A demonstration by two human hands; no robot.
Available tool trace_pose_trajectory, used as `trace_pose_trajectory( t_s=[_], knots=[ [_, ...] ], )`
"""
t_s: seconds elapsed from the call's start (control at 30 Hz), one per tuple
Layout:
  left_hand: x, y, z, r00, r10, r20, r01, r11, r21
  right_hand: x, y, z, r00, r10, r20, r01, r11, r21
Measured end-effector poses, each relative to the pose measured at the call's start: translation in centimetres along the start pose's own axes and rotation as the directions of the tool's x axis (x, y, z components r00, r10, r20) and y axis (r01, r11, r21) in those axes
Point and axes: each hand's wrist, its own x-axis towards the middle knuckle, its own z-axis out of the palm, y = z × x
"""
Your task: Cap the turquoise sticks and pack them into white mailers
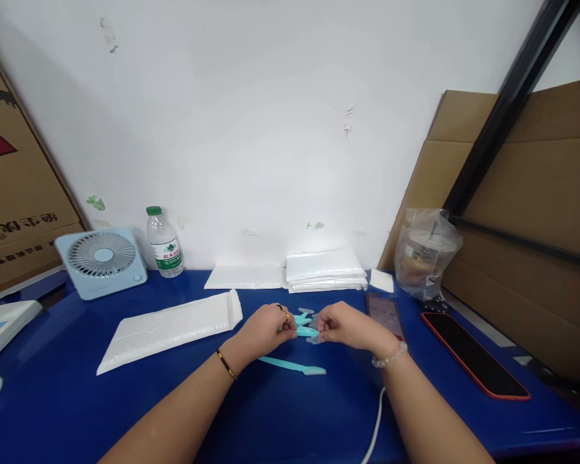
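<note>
Both my hands meet at the middle of the blue table [77, 399]. My left hand [268, 327] and my right hand [341, 325] are closed, each pinching an end of a small bunch of light-blue plastic razors [305, 325] with grey caps. One more light-blue razor [292, 366] lies flat on the table just in front of my left wrist. A long white padded envelope [169, 328] lies to the left of my left hand, its open flap towards my hands.
At the back stand a small blue fan [101, 261], a water bottle [165, 243], a stack of white envelopes [325, 269] and a bagged drink cup [426, 252]. Two phones [473, 354] lie to the right. Cardboard leans on both sides. A white cable [376, 425] runs off the front edge.
</note>
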Motion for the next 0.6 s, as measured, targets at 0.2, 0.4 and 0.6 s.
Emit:
trace_pose_trajectory(
  t_s=[0.2,0.4,0.6],
  knots=[
    [-0.5,-0.4,-1.8,0.989,-0.138,-0.053,0.141,0.989,0.056,0.6,1.3,0.0,0.987,0.036,-0.158,-0.027,0.998,0.060],
    [-1.5,1.6,-1.7,0.980,0.078,0.182,-0.079,0.997,-0.001,0.2,0.7,-0.4,0.976,-0.037,-0.214,0.046,0.998,0.036],
    [-1.4,1.7,-1.0,0.991,-0.017,0.134,0.031,0.995,-0.100,-0.7,-0.8,-1.2,0.987,-0.136,-0.088,0.153,0.960,0.233]
  ],
)
